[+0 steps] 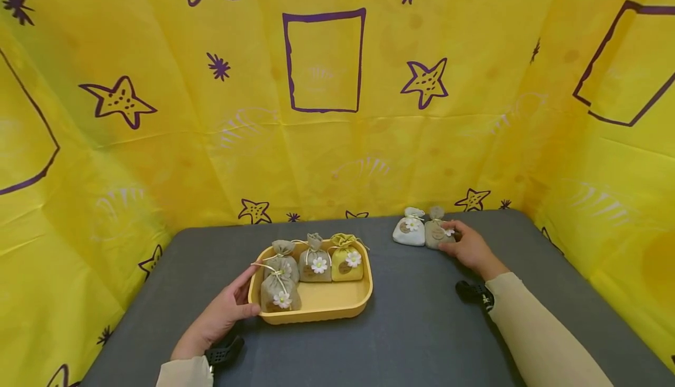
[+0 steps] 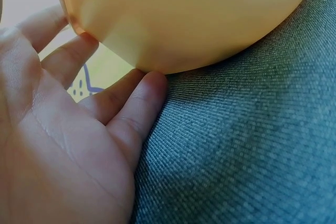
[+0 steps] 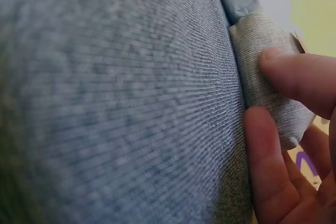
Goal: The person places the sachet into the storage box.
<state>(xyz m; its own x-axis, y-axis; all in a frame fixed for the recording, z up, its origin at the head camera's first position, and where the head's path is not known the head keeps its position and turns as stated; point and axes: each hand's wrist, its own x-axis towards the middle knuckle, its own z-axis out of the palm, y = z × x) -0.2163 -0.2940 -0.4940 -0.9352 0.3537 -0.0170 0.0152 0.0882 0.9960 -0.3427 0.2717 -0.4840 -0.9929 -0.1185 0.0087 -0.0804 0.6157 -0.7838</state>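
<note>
My left hand (image 1: 224, 313) rests against the left end of a yellow tray (image 1: 337, 315); its fingertips touch the outer wall in the left wrist view. Inside the tray stand several small drawstring pouches with white flowers: a yellow pouch (image 1: 345, 267) at the right, a grey pouch (image 1: 312, 270) in the middle, and two greyish ones at the left, the front pouch (image 1: 274, 290) partly covering the other. At the back right, my right hand (image 1: 469, 249) pinches a beige pouch (image 3: 262, 72), thumb on one face. A white pouch (image 1: 406, 234) sits right beside it.
A dark grey cloth (image 1: 411, 328) covers the table. Yellow patterned fabric (image 1: 327, 164) rises behind the table's back edge and along both sides. A black strap device (image 1: 227, 352) is on the left wrist, another black device (image 1: 469, 292) on the right.
</note>
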